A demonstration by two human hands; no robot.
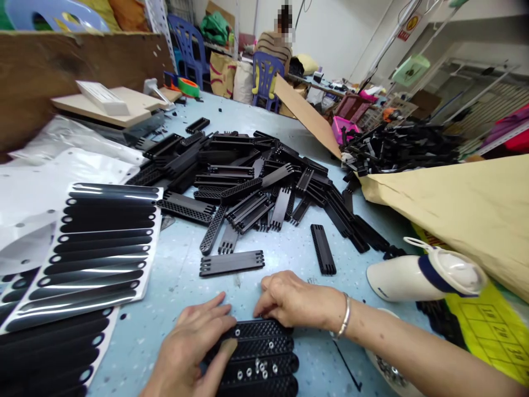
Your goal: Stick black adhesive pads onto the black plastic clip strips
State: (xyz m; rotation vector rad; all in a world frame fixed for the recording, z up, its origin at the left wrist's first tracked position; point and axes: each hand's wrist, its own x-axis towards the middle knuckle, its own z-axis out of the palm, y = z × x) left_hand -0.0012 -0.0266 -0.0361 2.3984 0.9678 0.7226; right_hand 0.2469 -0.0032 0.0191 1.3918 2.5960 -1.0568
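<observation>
Several black plastic strips (264, 380) with a textured surface lie side by side at the bottom centre, close to me. Small silvery nuts (249, 372) are scattered on top of them. My left hand (194, 347) rests at their left end, fingers spread and thumb across the top. At the far edge of the strips, my right hand (285, 300) has its fingers curled together in a pinch; whatever is in them is hidden. A bracelet circles that wrist. Just beyond my hands lies a single black strip (231, 263), and another strip (323, 249) lies farther right.
A large heap of black plastic parts (248, 182) covers the middle of the table. Sheets of black stickers (99, 237) lie left. To the right are a white bottle (421, 275) on its side, a partly hidden bowl of small metal pieces (388, 364) and an L-shaped hex key (348, 368).
</observation>
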